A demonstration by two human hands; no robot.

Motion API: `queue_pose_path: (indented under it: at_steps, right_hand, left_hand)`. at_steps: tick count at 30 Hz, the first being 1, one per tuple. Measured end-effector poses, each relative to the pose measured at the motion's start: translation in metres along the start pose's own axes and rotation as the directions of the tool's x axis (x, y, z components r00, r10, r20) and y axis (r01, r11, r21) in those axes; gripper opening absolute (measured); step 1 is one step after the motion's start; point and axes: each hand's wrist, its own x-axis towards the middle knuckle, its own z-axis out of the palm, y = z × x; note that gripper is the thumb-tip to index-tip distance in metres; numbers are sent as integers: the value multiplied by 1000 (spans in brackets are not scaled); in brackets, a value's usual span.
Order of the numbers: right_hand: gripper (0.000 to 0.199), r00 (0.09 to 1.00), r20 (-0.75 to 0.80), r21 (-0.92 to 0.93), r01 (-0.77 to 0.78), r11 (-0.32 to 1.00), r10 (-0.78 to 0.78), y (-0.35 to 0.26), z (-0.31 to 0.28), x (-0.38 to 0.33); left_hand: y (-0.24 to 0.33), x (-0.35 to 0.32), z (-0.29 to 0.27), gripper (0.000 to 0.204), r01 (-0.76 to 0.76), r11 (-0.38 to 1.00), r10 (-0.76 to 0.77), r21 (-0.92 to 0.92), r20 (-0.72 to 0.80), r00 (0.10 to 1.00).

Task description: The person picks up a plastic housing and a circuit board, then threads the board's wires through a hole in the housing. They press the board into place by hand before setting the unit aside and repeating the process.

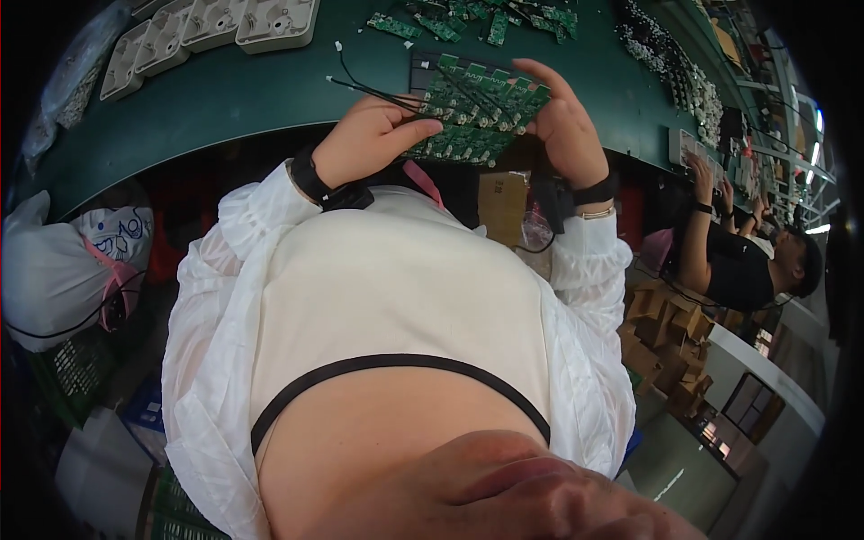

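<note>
A green circuit board panel (472,139) with rows of small pale connectors is held up over the table's near edge. My left hand (364,139) grips its left side, thumb lying across the front. Thin black wires (373,90) with white plugs run out past that hand to the left, and more black wires cross the panel's face. At the right edge my right hand (569,130) is closed on the panel, with its index finger stretched along the upper corner. The fingers behind the panel are hidden. Just behind it a dark flat block (419,72) lies on the table.
Pale plastic housings (211,25) line the far left of the green table (225,99). Loose green boards (495,22) lie at the back. Bundles of wires with white plugs (693,90) spread at the right. Another person (742,265) works farther right; cardboard boxes (670,346) stand below.
</note>
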Motion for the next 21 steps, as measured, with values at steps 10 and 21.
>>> queue_pose_path:
  at_steps: [10, 21]
  right_hand:
    - [36, 942, 149, -713, 313, 628, -301, -30, 27, 10]
    - [43, 919, 252, -898, 339, 282, -303, -23, 62, 2]
  left_hand:
    - [-8, 0, 0, 23, -234, 946, 233, 226, 30, 972]
    - [-4, 0, -1, 18, -196, 970, 177, 142, 134, 975]
